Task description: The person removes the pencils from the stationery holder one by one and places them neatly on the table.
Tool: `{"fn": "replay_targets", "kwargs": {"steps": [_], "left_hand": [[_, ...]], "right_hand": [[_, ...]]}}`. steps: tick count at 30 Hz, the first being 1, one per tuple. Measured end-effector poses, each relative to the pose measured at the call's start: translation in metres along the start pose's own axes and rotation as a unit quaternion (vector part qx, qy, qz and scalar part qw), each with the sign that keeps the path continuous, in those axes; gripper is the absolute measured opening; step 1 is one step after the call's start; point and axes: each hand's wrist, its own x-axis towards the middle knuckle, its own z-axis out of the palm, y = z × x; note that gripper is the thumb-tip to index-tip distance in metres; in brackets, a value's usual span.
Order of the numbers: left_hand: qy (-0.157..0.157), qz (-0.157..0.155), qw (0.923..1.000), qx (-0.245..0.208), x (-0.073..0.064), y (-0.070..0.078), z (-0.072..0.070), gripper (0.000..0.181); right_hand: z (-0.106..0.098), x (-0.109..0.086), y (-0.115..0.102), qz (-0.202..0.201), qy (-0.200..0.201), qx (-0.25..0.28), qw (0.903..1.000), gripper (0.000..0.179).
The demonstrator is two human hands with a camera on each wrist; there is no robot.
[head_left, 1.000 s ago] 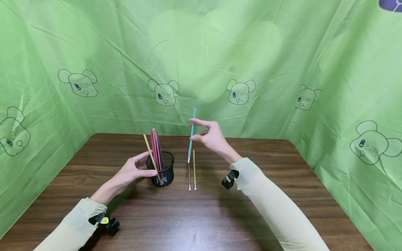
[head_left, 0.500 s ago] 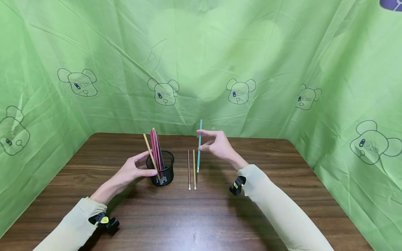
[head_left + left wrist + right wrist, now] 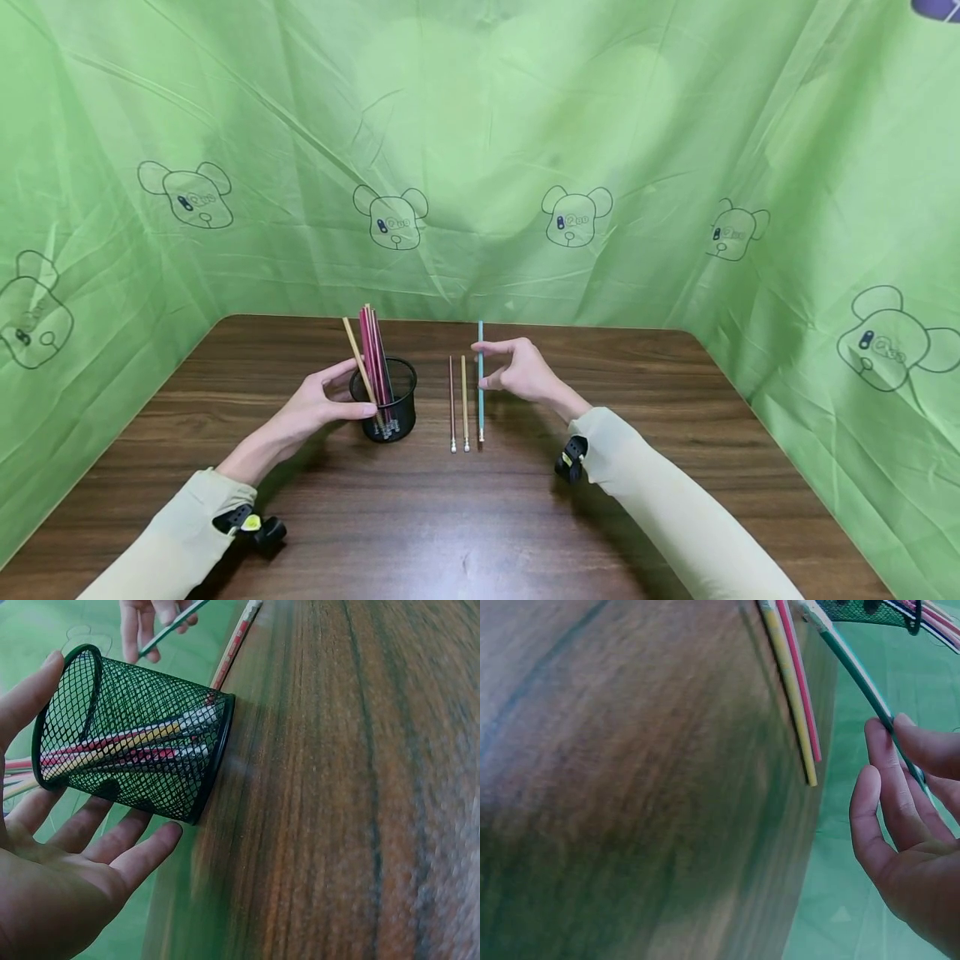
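My left hand [image 3: 307, 410] holds a black mesh pencil cup [image 3: 402, 419] upright on the table, thumb and fingers on either side of it. Several pencils [image 3: 369, 350] stand in the cup, mostly dark red, with a yellow one leaning left. In the left wrist view the eraser ends show through the mesh [image 3: 150, 694]. Thumb and fingertips of my right hand [image 3: 527, 372] pinch a light blue pencil [image 3: 481, 417], its eraser end toward me and low over the table. Just left of it lie a yellow pencil [image 3: 464, 400] and a red pencil [image 3: 452, 400], side by side.
The wooden table [image 3: 420, 533] ends at a green cloth backdrop [image 3: 480, 125] with bear drawings, which rises behind it and on both sides. A black wrist camera [image 3: 258, 532] sits at the left sleeve, another camera [image 3: 572, 458] at the right.
My right hand has carried the blue pencil rightward past the two lying pencils and lowered it beside the yellow one. The left hand and cup have stayed in place.
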Motion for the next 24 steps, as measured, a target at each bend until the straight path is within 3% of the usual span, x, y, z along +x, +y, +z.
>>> {"fn": "replay_targets", "kwargs": {"steps": [6,24], "left_hand": [[-0.003,0.001,1.0000,0.000,-0.002,0.001,0.000,0.090],[0.000,0.004,1.0000,-0.001,0.000,0.000,-0.001,0.090]], "right_hand": [[0.003,0.002,0.011,0.006,0.007,-0.027,0.9996,0.061],[0.010,0.000,0.023,0.042,0.009,-0.019,0.9989,0.062]]}}
